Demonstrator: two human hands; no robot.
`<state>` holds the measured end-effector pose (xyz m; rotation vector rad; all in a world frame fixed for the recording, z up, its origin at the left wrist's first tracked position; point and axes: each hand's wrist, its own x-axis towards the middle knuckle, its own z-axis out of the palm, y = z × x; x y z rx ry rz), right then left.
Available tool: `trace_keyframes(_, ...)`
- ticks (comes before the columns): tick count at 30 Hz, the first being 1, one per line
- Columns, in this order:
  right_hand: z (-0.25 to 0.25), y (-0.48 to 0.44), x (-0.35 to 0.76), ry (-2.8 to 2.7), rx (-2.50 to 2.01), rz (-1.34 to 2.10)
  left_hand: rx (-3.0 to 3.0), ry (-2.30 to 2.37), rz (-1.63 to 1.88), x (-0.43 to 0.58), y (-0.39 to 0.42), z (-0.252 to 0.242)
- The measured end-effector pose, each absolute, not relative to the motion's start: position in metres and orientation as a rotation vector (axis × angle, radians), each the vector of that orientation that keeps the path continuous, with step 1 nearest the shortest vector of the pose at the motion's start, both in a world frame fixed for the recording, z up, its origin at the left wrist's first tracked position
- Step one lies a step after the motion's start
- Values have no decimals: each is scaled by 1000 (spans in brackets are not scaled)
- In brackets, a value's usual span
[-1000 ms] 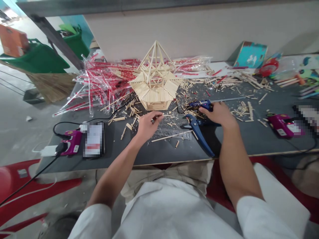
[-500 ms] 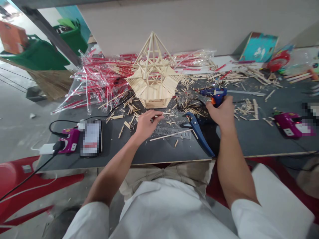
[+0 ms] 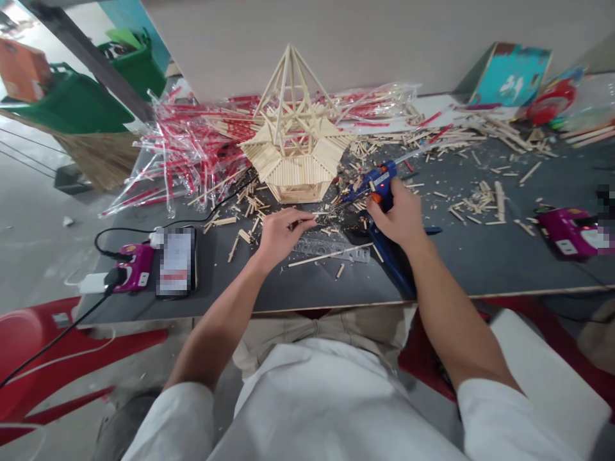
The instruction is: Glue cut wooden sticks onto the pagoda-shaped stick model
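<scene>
My right hand (image 3: 398, 211) is wrapped round a blue hot glue gun (image 3: 377, 182), whose nozzle points left toward my other hand. A clear glue stick juts from the gun's back end. My left hand (image 3: 283, 234) is closed in a pinch, with a short thin wooden stick (image 3: 323, 214) at its fingertips. Something small and dark shows between its fingers, too small to name. Just beyond stands a model house of wooden sticks (image 3: 298, 168), with a flared slatted skirt and a pointed open frame on top. The blue-handled cutter (image 3: 391, 259) lies partly under my right hand.
A clear ruler (image 3: 331, 248) and a longer stick (image 3: 331, 255) lie in front of my left hand. Red-and-clear plastic wrappers (image 3: 192, 147) pile up behind. Offcuts litter the table (image 3: 480, 262). A phone (image 3: 177, 262) and purple power strip (image 3: 132, 266) sit left.
My right hand has brought the glue gun leftward, closer to my left hand, and its nozzle now tips down toward the fingertips. My left hand has barely moved.
</scene>
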<state>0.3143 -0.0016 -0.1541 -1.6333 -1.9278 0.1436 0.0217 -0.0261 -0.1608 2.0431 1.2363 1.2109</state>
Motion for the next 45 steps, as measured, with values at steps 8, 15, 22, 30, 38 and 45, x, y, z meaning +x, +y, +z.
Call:
trace_keyframes(8,-158,-1,310,-2059,-1608,174,2064,1269,1203,23,-27,-164)
trace_keyframes(15,-160,0,310,-2078,-1611,169,1960,1286,1155,23,-28,-165)
trace_keyframes(22,-160,0,311,-2089,-1632,178,2001,1305,1099,22,-26,-168)
trace_keyframes(30,-162,1,311,-2091,-1600,144,2000,1292,1147,20,-25,-168)
trace_keyframes(38,-159,2,312,-2021,-1499,154,2055,1298,1087,22,-27,-171)
trace_keyframes(45,-161,1,314,-1986,-1530,139,1736,1228,1178,24,-28,-161)
